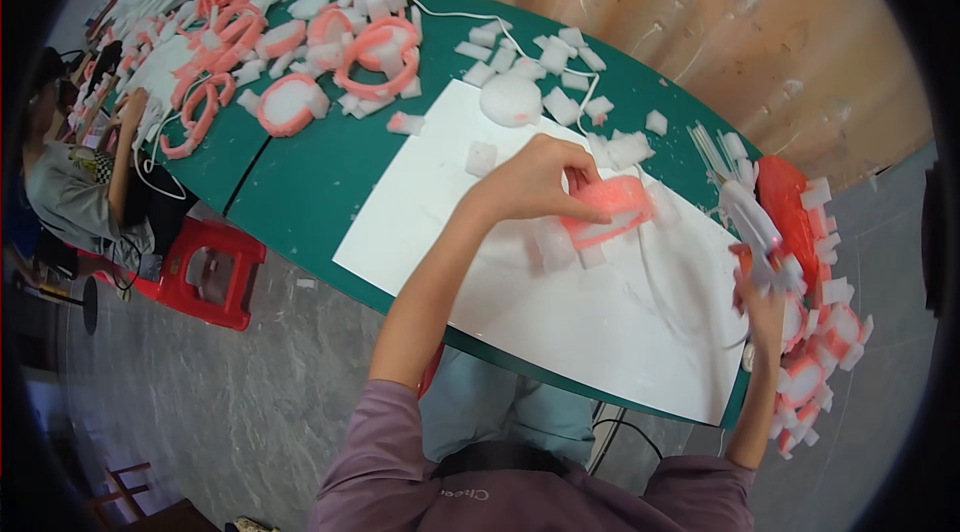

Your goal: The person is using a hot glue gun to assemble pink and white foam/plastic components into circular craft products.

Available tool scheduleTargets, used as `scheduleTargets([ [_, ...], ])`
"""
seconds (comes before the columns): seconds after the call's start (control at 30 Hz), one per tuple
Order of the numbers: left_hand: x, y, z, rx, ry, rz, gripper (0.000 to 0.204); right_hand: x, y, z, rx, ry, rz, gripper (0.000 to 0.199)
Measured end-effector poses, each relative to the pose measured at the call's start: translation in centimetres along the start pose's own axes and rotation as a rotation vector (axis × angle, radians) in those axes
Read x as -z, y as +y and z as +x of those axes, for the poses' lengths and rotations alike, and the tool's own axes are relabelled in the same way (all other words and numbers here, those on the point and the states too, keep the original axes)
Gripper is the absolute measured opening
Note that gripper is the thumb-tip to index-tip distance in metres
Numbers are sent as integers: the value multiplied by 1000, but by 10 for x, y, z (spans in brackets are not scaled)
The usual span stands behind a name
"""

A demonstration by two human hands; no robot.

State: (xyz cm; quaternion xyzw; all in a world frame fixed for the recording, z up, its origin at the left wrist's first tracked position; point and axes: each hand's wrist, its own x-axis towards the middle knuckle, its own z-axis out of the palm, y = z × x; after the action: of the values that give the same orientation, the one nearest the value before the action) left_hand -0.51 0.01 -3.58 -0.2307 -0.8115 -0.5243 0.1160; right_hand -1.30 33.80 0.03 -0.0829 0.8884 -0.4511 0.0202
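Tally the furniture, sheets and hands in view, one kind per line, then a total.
Green table: 1
White sheet: 1
Red stool: 1
Own hands: 2, left hand on a pink-and-white foam piece, right hand gripping a white tool
Total: 5

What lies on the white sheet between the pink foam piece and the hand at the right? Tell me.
Little: the left hand holds the pink foam piece; between it and the right hand lie bare white sheet and a thin white cord.
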Motion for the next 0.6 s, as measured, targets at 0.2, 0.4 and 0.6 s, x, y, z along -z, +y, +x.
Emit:
scheduleTargets([
  [0.2,-1,1,0,34,-38,-86,26,0,41,110,623,-181,-495,40],
  [0.4,0,-1,1,26,-44,-97,26,5,7,147,615,-218,-1250,51],
  [0.6,-3,-5,3,-14,-32,-132,25,-70,-127,205,921,-466,-699,35],
])
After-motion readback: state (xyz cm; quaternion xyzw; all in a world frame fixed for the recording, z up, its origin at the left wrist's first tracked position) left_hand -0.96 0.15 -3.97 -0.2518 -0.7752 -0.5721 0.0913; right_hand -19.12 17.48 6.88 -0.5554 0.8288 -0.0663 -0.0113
